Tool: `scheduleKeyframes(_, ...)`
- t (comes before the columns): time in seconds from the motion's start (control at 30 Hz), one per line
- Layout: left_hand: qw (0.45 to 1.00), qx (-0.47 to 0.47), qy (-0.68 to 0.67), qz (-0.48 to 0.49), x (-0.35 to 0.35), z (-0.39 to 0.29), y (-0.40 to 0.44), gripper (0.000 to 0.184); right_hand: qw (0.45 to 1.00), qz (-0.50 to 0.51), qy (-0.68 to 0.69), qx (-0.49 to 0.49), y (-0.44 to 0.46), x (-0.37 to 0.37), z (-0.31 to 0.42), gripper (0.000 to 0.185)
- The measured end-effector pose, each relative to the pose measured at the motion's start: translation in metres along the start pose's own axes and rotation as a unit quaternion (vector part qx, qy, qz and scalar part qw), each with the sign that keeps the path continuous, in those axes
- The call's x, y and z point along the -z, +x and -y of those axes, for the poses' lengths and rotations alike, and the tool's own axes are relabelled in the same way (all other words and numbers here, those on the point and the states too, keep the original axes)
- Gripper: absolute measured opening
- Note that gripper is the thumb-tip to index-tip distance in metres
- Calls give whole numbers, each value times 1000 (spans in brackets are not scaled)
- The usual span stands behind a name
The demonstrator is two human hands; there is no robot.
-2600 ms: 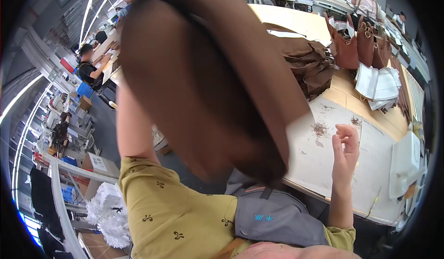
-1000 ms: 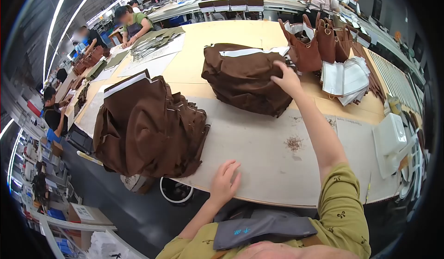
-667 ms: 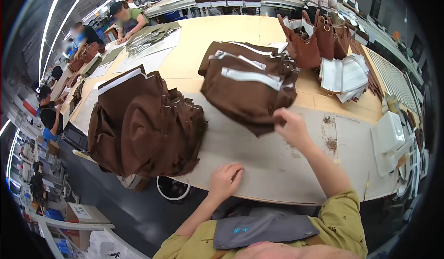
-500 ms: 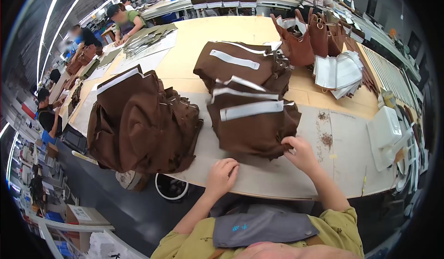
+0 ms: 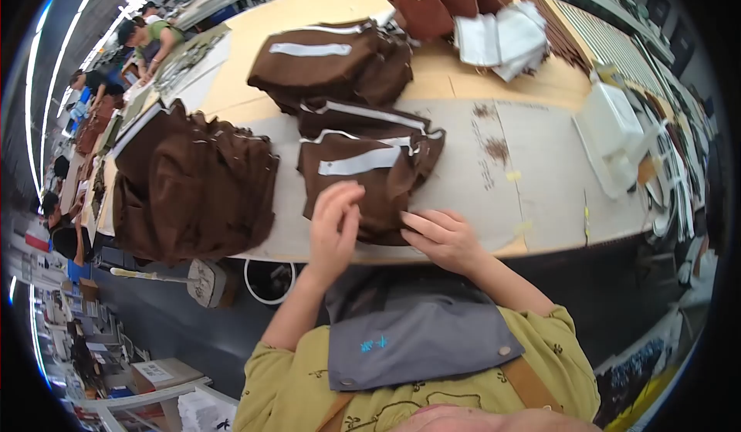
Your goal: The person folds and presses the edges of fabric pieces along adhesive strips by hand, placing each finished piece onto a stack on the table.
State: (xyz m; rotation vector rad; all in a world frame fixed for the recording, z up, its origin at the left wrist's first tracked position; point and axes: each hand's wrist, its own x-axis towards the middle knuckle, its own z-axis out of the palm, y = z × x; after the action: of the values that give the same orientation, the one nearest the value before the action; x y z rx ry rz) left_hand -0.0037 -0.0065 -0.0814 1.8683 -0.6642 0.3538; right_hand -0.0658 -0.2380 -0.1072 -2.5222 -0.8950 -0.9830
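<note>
In front of me on the table lies a brown fabric piece (image 5: 363, 200) with a white strip across it and white edging along its top. My right hand (image 5: 444, 239) has its fingertips closed on the lower right edge of this fabric. Over its lower left part is my left hand (image 5: 336, 220), fingers loosely bent and thumb apart, with nothing visible between them. A bulky stack of brown fabric pieces (image 5: 193, 185) stands to the left. Farther back sits another brown pile (image 5: 324, 65), also with a white strip on top.
Reddish-brown handbags (image 5: 455, 3) and white sheets (image 5: 502, 42) stand at the back. A white plastic container (image 5: 610, 138) is on the right. A yellow pen-like tool (image 5: 586, 220) lies near the front edge; a white-rimmed bucket (image 5: 270, 281) is below. Other people work at far left.
The fabric piece in front has separated from the farther pile and come closer to me. My left hand has lifted from the table to over the fabric. The camera view has shifted.
</note>
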Motion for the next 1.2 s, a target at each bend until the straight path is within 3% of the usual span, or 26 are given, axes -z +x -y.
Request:
scheduleKeyframes(0.23,998,17,-1,59,-24,-10,27,40,998,13,52,32,-20,-6,6,15)
scheduleKeyframes(0.3,985,-24,31,166,-26,-6,36,44,997,24,60,46,-22,-4,3,14)
scheduleKeyframes(0.43,976,-70,101,179,-36,-7,53,40,991,72,70,90,-25,-10,1,14)
scheduleKeyframes(0.5,974,-34,97,201,-38,-10,63,35,988,86,84,93,-28,-12,2,13)
scheduleKeyframes(0.57,949,-57,138,276,-38,-10,72,29,984,110,97,97,-29,-14,3,12)
scheduleKeyframes(0.83,936,-16,168,308,-44,-2,71,29,983,124,106,88,-32,-16,0,13)
scheduleKeyframes(0.9,944,-41,184,271,-37,3,64,31,981,136,110,87,-32,-14,0,13)
scheduleKeyframes(1.0,943,0,184,276,-25,5,58,27,978,142,120,99,-27,-12,-4,14)
scheduleKeyframes(1.07,944,15,171,283,-20,5,56,25,968,157,178,77,-26,-14,-3,20)
scheduleKeyframes(1.2,943,-65,179,272,-29,4,60,17,967,165,179,77,-20,-14,-3,26)
